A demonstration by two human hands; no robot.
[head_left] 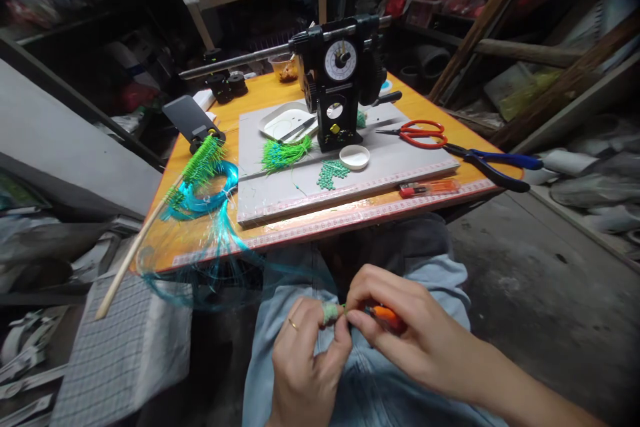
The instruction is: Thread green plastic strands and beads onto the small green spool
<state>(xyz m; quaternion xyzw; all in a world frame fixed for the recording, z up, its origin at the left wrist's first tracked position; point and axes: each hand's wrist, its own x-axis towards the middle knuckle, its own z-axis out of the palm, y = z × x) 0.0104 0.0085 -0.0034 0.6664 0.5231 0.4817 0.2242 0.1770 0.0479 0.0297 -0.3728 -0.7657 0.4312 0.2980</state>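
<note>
Over my lap, my left hand [310, 353] and my right hand [400, 320] meet fingertip to fingertip. Both are closed in a pinch around a tiny green piece [345, 308], too small to make out well. Pale green wrapping [329, 312] covers the tip of my left index finger, and a ring sits on that hand. An orange-handled tool [387, 317] is tucked in my right palm; its working end is mostly hidden by the fingers. Blue-green strands [220, 273] hang from a coil [213, 187] at the table's left edge, close to my left knee.
On the orange table [230, 113] lies a grey board [280, 197] with a black dial machine [340, 80], green beads [331, 175], a small white dish [355, 157] and a green bristly bundle [286, 153]. Red-handled scissors [423, 133], pliers [493, 163] and an orange cutter [430, 188] lie right.
</note>
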